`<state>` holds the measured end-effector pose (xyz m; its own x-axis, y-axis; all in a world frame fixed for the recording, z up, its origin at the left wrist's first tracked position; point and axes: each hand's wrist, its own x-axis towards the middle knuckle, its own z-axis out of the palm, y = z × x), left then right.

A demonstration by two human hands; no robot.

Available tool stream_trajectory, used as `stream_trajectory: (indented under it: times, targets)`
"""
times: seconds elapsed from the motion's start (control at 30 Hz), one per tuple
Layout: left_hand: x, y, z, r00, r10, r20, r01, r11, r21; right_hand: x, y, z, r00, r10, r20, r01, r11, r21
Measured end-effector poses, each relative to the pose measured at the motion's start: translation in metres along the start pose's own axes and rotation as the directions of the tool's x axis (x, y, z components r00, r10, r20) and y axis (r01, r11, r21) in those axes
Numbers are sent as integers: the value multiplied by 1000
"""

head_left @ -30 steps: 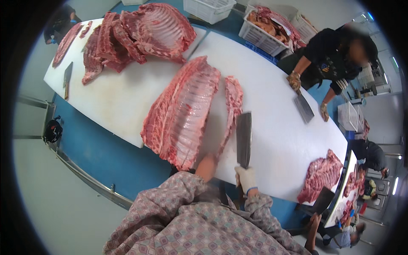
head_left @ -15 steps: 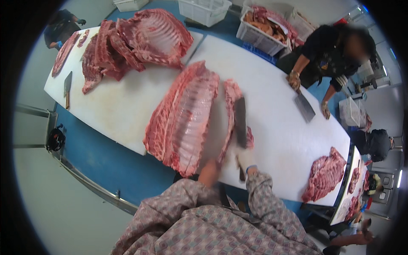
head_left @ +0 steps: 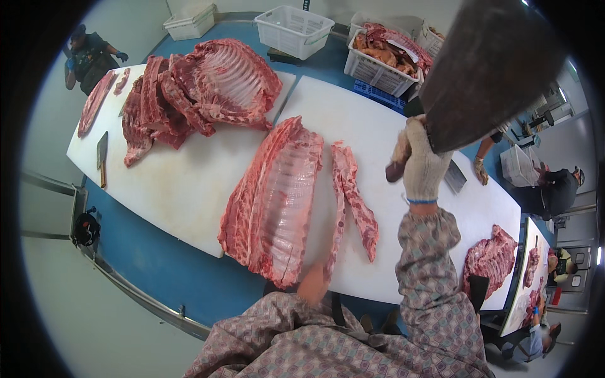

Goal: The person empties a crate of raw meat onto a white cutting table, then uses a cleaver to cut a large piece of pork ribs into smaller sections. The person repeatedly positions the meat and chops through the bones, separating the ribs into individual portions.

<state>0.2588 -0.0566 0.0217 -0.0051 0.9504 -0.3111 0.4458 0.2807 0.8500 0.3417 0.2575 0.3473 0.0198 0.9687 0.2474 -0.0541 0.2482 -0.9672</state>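
Note:
My gloved right hand (head_left: 421,160) is raised over the white cutting table, wrapped round the handle of a large cleaver (head_left: 491,69). The broad dark blade looms close to the camera at the upper right. My bare left hand (head_left: 313,286), blurred, is at the near edge, beside the lower end of a narrow bony meat strip (head_left: 339,217); its fingers cannot be made out. A second strip (head_left: 360,217) lies just right of the first, the two close together at their far ends. Left of them lies a big rib slab (head_left: 290,201), bone side up.
Stacked rib slabs (head_left: 220,82) and another cleaver (head_left: 102,157) lie on the left board. A smaller meat piece (head_left: 488,258) rests at the right. Across the table, a co-worker's hand (head_left: 481,171) is near a cleaver blade (head_left: 455,177). White crates (head_left: 295,31) stand behind.
My right hand has lifted the cleaver from beside the strips up toward the camera. The second strip, partly covered by the blade before, now shows whole. My left hand stays at the near edge.

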Motion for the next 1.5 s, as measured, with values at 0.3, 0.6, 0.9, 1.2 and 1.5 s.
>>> stream_trajectory:
  times: [0.3, 0.6, 0.9, 1.2, 1.5]
  targets:
    - [-8, -13, -1, 995, -10, 103, 22, 994, -110, -121, 218, -44, 476, 874, 95, -869, 484, -103]
    - [-19, -38, -12, 976, 63, 208, -27, 985, -169, 22, 56, 2, 942, 333, 31, -322, 929, -182]
    - [-31, 38, -109, 850, -82, 520, 380, 780, -498, -102, 237, -46, 540, 842, 23, -785, 513, -348]
    - [-46, 134, -222, 887, -132, 443, 443, 515, -734, -153, 226, -59, 451, 892, -2, -873, 441, -211]
    - [-68, 119, -215, 838, -103, 536, 488, 582, -650, -108, 254, -32, 567, 807, 164, -566, 526, -634]
